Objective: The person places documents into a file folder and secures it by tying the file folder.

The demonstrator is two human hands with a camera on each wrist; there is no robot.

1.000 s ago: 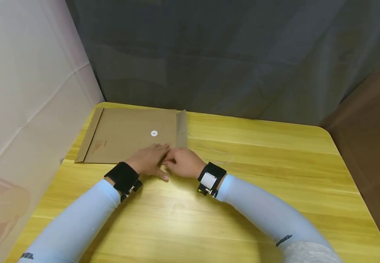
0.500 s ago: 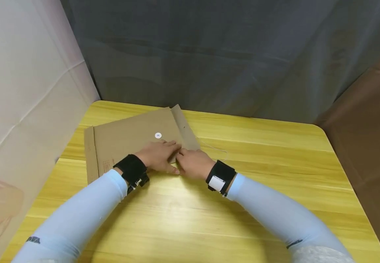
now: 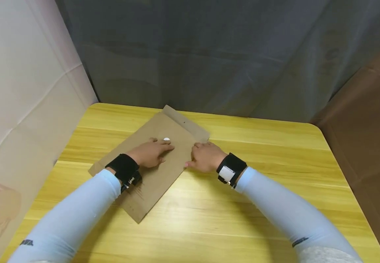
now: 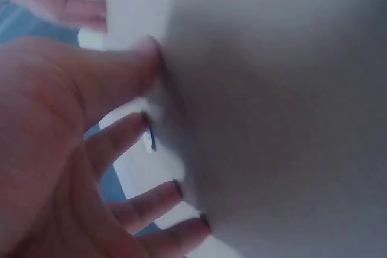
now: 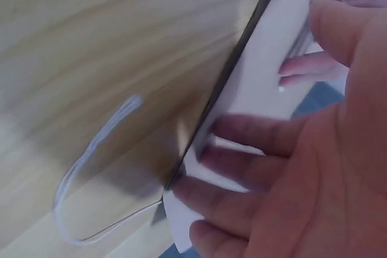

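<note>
From the head camera I see my left hand (image 3: 151,153) lying flat on a brown envelope (image 3: 150,164), fingers straight and pressing down, with the fingertips just beside a small white button (image 3: 166,139) on the envelope's face. My right hand (image 3: 206,157) rests at the envelope's right edge, fingers relaxed and spread, touching the paper without curling round it. The envelope lies slantwise on the yellow table (image 3: 275,182), under and between both hands, its flap (image 3: 184,122) at the end beyond my fingertips and its other end back under my left forearm. Both wrists carry black straps, and pale blue sleeves cover my arms. In the left wrist view the left hand (image 4: 66,143) fills the near side, its fingers (image 4: 121,137) straight and splayed, tips meeting the envelope (image 4: 272,119), which shows here as a pale blurred sheet; the button itself I cannot make out. In the right wrist view the right hand (image 5: 302,167) has its fingers (image 5: 242,134) stretched over the envelope's edge (image 5: 266,83), pressing it down, not pinching. Just beyond those fingertips a thin white string (image 5: 91,173) lies in a loop on the table (image 5: 91,40), one end running to the envelope's corner.
</note>
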